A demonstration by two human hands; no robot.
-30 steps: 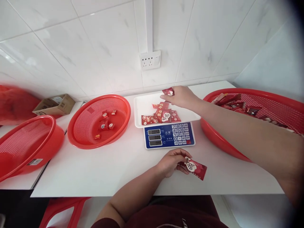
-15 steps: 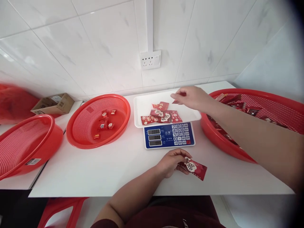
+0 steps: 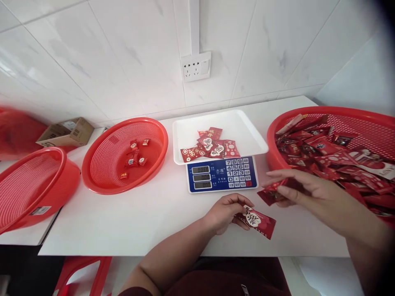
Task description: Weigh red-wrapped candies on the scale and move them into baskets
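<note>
My left hand (image 3: 230, 211) grips a red snack packet (image 3: 261, 224) with a white lettered patch, low over the white table in front of the scale. To its right, my right hand (image 3: 304, 193) is closed on a shiny dark red packet (image 3: 271, 194), beside the rim of the large basket. Behind them stands a digital scale (image 3: 220, 174) with a blue keypad panel. On its white tray (image 3: 243, 127) lie several red packets (image 3: 212, 144), some overlapping. Many mixed red packets fill the large red basket (image 3: 339, 111) at right.
A red round basket (image 3: 92, 158) on the left holds several small wrapped pieces (image 3: 133, 158). Farther left are another red basket (image 3: 58, 193), a cardboard box (image 3: 66, 131) and a red bag (image 3: 18, 131). A wall socket (image 3: 196, 66) sits above the tray. A red stool (image 3: 103, 269) shows below the table.
My right hand has moved from over the tray toward me and right, holding a packet. My left hand keeps its packet. The view has shifted slightly.
</note>
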